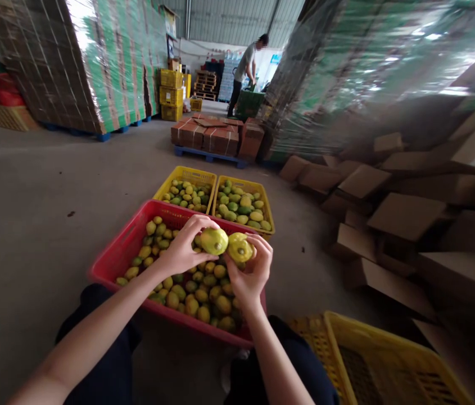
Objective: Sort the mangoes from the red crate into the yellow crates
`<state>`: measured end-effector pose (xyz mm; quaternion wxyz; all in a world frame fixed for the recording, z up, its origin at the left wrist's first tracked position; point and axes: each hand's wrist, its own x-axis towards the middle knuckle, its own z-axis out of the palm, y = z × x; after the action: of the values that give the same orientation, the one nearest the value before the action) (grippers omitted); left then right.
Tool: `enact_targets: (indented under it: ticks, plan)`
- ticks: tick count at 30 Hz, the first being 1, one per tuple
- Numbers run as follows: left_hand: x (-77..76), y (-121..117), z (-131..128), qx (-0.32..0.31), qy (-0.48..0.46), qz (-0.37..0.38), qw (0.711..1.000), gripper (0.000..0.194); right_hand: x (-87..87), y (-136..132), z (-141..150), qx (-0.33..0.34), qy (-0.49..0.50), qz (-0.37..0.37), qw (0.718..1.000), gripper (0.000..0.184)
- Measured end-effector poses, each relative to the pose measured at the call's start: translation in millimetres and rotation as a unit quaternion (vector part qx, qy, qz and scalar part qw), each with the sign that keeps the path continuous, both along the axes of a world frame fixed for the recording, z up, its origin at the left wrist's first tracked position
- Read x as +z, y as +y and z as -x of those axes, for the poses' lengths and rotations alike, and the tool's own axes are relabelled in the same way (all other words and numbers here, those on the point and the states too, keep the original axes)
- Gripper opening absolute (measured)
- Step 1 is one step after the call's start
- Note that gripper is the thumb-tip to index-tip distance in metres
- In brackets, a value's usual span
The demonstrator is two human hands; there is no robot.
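My left hand (187, 247) grips a yellow-green lemon (214, 241) between thumb and fingers, its tip turned toward me. A second lemon (240, 248), yellower and bumpier, is held in my right hand (252, 273). The two fruits are side by side, nearly touching, above a red crate (113, 247). Many yellow and green lemons (193, 306) lie loose inside that crate, partly hidden by my hands and forearms.
Behind the red crate stand two yellow crates (271, 211) of lemons. Another yellow crate (372, 332) is at my lower right. Flattened cardboard boxes (408, 216) pile up on the right. Wrapped pallet stacks (111, 67) rise on both sides; a person (243, 70) bends over farther back.
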<state>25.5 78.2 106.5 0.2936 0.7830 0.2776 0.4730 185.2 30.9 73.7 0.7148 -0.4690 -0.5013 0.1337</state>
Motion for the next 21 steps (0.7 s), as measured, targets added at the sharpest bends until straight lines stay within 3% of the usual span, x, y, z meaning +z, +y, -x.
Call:
enact_targets:
  ticks: [4, 7, 9, 12, 15, 17, 19, 21]
  plan:
    - [-1.7, 2.3, -0.5, -0.01, -0.03, 0.055, 0.998, 0.05, 6.1, -3.0, 0.9, 0.003, 0.025, -0.002, 1.0, 0.047]
    - [-6.6, 6.8, 1.5, -0.04, -0.086, 0.162, 0.982, 0.058, 11.6, -5.9, 1.5, 0.045, 0.075, 0.051, 0.995, 0.053]
    - [-11.6, 10.6, 2.2, -0.063, -0.132, 0.251, 0.957, 0.056, 13.3, -5.5, 1.1, 0.089, 0.126, 0.097, 0.983, 0.054]
    - [-20.8, 15.1, 0.5, -0.091, -0.187, 0.379, 0.901, 0.054, 12.4, 0.2, 1.1, 0.179, 0.245, 0.17, 0.938, 0.037]
    - [-28.5, 16.4, -3.5, -0.109, -0.227, 0.478, 0.841, 0.056, 11.5, 7.9, 2.9, 0.258, 0.364, 0.245, 0.861, 0.033]
    - [-30.2, 15.9, -5.5, -0.115, -0.243, 0.525, 0.807, 0.05, 12.9, 11.4, 3.9, 0.272, 0.421, 0.282, 0.818, 0.029]
    - [-28.5, 14.8, -6.4, -0.117, -0.254, 0.556, 0.783, 0.043, 15.3, 12.8, 3.7, 0.27, 0.455, 0.303, 0.793, 0.024]
    - [-24.2, 13.0, -6.4, -0.124, -0.272, 0.577, 0.76, 0.034, 17.6, 12.6, 2.3, 0.269, 0.47, 0.299, 0.785, 0.019]
